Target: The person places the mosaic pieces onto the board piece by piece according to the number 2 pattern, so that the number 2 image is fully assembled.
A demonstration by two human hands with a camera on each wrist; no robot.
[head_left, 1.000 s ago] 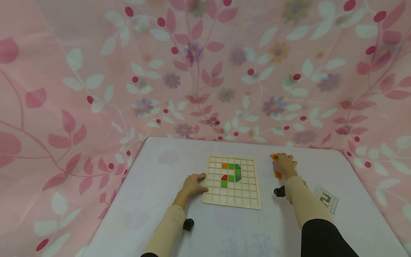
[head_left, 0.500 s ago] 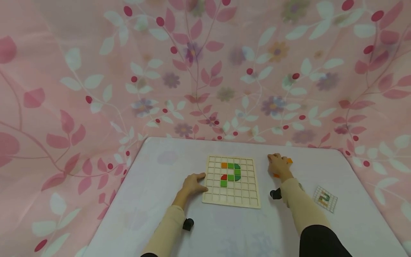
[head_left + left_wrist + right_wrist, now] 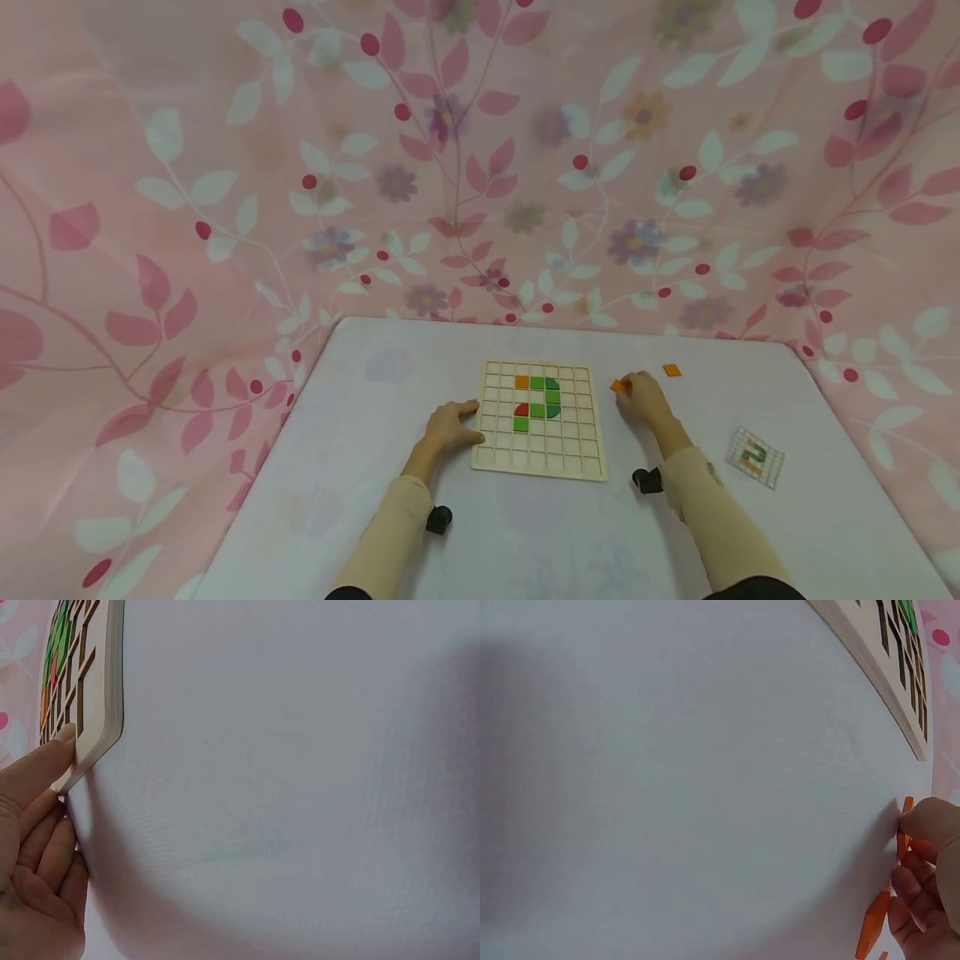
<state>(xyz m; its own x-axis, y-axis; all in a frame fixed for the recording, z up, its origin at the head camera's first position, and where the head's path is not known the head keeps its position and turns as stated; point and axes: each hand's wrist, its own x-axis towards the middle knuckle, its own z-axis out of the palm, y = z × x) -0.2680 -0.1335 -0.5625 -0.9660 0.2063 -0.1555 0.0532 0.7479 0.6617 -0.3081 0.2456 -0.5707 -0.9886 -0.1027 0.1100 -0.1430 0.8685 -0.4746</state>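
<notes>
A pale wooden grid board [image 3: 538, 462] lies on the table, holding orange, green and red tiles in several of its squares. My left hand [image 3: 447, 427] rests at its left edge; in the left wrist view the thumb [image 3: 45, 761] lies on the rim and the other fingers are loosely bent beside it. To the right of the board, my right hand [image 3: 645, 400] pinches an orange tile [image 3: 618, 386] between thumb and fingers. A second orange tile [image 3: 874, 926] lies by the lower fingers in the right wrist view. Another orange tile [image 3: 671, 370] lies farther back.
A small pattern card [image 3: 755, 457] with a printed grid and coloured figure lies at the right of the white table [image 3: 525, 533]. A floral curtain [image 3: 480, 167] hangs behind the table's back edge. Black wrist cameras [image 3: 439, 520] sit on both wrists.
My right hand has moved left and toward me, bringing a pinched orange tile nearer the board. The orange tile at the back right has come into full view. My left hand stays in place.
</notes>
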